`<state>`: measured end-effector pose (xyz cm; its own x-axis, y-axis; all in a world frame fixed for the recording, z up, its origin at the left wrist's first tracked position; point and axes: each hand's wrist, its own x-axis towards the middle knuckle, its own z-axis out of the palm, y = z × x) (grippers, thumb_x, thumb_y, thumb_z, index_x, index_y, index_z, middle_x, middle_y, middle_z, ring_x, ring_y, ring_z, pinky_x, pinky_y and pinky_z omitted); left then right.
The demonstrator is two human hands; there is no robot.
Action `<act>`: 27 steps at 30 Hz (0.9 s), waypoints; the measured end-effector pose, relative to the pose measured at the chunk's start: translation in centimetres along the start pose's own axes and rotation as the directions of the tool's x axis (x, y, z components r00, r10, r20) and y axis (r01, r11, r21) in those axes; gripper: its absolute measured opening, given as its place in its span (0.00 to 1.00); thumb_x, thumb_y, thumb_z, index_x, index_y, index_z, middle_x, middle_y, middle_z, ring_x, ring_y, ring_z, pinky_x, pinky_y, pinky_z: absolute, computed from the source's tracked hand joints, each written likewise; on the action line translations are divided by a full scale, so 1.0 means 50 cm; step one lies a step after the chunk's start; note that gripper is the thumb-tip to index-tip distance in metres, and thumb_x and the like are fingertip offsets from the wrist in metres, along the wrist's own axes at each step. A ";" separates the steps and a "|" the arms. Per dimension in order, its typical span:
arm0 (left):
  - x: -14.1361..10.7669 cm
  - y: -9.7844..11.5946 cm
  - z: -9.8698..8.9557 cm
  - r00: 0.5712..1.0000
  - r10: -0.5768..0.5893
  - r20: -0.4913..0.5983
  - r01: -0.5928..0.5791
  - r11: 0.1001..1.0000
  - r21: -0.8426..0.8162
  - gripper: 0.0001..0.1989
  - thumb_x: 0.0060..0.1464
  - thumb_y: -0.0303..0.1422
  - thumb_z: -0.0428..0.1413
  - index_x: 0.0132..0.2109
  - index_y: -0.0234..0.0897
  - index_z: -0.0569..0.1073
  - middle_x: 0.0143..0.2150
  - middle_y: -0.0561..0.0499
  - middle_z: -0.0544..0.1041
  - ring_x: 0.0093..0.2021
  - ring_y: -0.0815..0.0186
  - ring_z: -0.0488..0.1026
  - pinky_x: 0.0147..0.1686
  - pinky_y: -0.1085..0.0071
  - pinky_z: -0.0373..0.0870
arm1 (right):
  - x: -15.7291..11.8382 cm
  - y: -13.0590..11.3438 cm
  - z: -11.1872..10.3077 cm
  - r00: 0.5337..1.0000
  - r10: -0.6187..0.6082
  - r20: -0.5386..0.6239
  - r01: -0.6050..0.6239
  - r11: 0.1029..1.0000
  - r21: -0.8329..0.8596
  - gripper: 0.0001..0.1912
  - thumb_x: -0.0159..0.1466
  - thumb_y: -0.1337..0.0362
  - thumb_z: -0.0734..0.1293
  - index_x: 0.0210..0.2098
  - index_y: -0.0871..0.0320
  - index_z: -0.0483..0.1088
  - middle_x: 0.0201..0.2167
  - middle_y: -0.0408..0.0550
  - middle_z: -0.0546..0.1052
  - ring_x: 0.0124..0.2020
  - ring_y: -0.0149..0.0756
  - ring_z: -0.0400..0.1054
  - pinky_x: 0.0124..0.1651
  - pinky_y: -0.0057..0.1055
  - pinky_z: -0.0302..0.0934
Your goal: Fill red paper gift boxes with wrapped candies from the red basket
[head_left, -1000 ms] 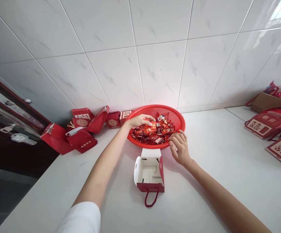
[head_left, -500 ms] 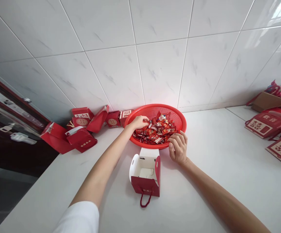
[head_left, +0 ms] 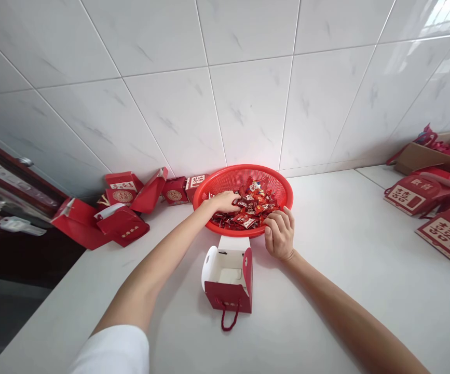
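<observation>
"Where are the sweets (head_left: 253,206)?"
"In the red basket (head_left: 234,178); the left hand (head_left: 225,202) reaches among them, its grip too hidden to tell."
"And the right hand (head_left: 280,234)?"
"Curled against its near side, hold unclear"

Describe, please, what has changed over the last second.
The left hand has reached down among the wrapped candies; whether it holds any is hidden. The open box has shifted slightly left relative to the red basket and shows more of its front. The right hand stays at the basket's near-right rim.
</observation>
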<state>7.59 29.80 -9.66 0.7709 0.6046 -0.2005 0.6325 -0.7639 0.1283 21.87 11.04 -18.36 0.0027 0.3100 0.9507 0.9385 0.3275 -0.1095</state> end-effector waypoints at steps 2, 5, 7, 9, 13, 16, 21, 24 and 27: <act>0.000 0.001 -0.002 1.000 -0.008 0.018 0.008 1.000 -0.007 0.18 0.53 0.38 0.61 0.51 0.41 0.80 0.51 0.44 0.82 0.52 0.53 0.79 0.49 0.67 0.73 | 0.001 -0.002 -0.002 1.000 0.010 0.011 -0.010 1.000 -0.003 0.10 0.68 0.70 0.56 0.40 0.55 0.67 0.36 0.50 0.74 0.44 0.44 0.68 0.62 0.50 0.57; 0.001 0.000 -0.004 0.999 -0.034 0.020 0.034 0.999 -0.026 0.16 0.51 0.36 0.62 0.48 0.41 0.82 0.46 0.46 0.84 0.48 0.55 0.80 0.47 0.69 0.73 | 0.000 -0.004 -0.004 0.999 0.024 0.029 -0.024 1.000 0.014 0.10 0.68 0.70 0.56 0.40 0.54 0.67 0.36 0.50 0.74 0.45 0.44 0.68 0.63 0.50 0.56; 0.000 -0.001 -0.005 0.999 -0.048 0.010 0.049 0.998 -0.044 0.17 0.49 0.34 0.62 0.48 0.40 0.82 0.46 0.45 0.84 0.48 0.54 0.79 0.47 0.69 0.73 | -0.002 -0.004 -0.006 0.999 0.028 0.039 -0.029 0.999 0.029 0.10 0.69 0.70 0.56 0.41 0.54 0.67 0.36 0.50 0.74 0.45 0.45 0.68 0.63 0.50 0.56; -0.003 0.000 -0.006 0.999 -0.050 0.012 0.051 0.996 -0.071 0.18 0.49 0.32 0.61 0.48 0.40 0.82 0.47 0.45 0.84 0.49 0.54 0.79 0.48 0.69 0.72 | -0.005 -0.004 -0.007 0.998 0.032 0.051 -0.034 0.999 0.042 0.10 0.69 0.70 0.56 0.42 0.54 0.67 0.37 0.50 0.74 0.45 0.45 0.68 0.63 0.51 0.55; -0.012 0.004 -0.008 0.998 -0.040 0.046 0.046 0.990 -0.133 0.22 0.46 0.34 0.63 0.50 0.43 0.82 0.49 0.47 0.84 0.50 0.54 0.79 0.48 0.70 0.72 | -0.010 -0.003 -0.006 0.996 0.050 0.069 -0.054 0.997 0.061 0.11 0.69 0.69 0.56 0.43 0.54 0.68 0.39 0.50 0.75 0.46 0.45 0.68 0.64 0.53 0.55; -0.014 0.004 -0.008 0.996 -0.043 0.080 0.055 0.985 -0.165 0.28 0.42 0.36 0.65 0.54 0.45 0.80 0.53 0.47 0.83 0.53 0.53 0.78 0.48 0.70 0.72 | -0.010 -0.003 -0.006 0.996 0.058 0.072 -0.062 0.996 0.064 0.11 0.70 0.69 0.56 0.43 0.54 0.68 0.39 0.50 0.75 0.47 0.45 0.68 0.63 0.53 0.55; -0.010 -0.002 -0.005 0.993 -0.045 0.110 0.066 0.978 -0.196 0.32 0.38 0.37 0.67 0.55 0.43 0.79 0.53 0.46 0.82 0.54 0.50 0.77 0.49 0.68 0.72 | -0.004 -0.005 -0.009 0.997 0.053 0.053 -0.057 0.996 0.074 0.11 0.70 0.70 0.55 0.42 0.54 0.67 0.38 0.50 0.74 0.46 0.44 0.67 0.63 0.52 0.57; -0.008 -0.006 -0.001 0.995 -0.033 0.099 0.054 0.973 -0.223 0.31 0.37 0.37 0.68 0.54 0.42 0.79 0.54 0.47 0.82 0.54 0.51 0.77 0.49 0.69 0.71 | -0.001 -0.006 -0.009 0.997 0.059 0.050 -0.063 0.995 0.083 0.10 0.70 0.70 0.55 0.41 0.54 0.67 0.37 0.49 0.74 0.46 0.44 0.68 0.62 0.52 0.57; -0.007 -0.009 0.003 0.997 -0.019 0.074 0.037 0.967 -0.251 0.31 0.37 0.35 0.69 0.53 0.41 0.79 0.52 0.47 0.81 0.51 0.53 0.78 0.47 0.69 0.71 | -0.002 -0.006 -0.008 0.995 0.076 0.064 -0.082 0.991 0.101 0.10 0.68 0.70 0.56 0.41 0.53 0.67 0.37 0.49 0.74 0.46 0.44 0.68 0.63 0.53 0.56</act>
<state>7.02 29.89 -9.81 0.7511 0.6006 -0.2741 0.6592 -0.6598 0.3607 21.70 10.57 -18.31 0.0520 0.3904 0.9192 0.8954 0.3894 -0.2161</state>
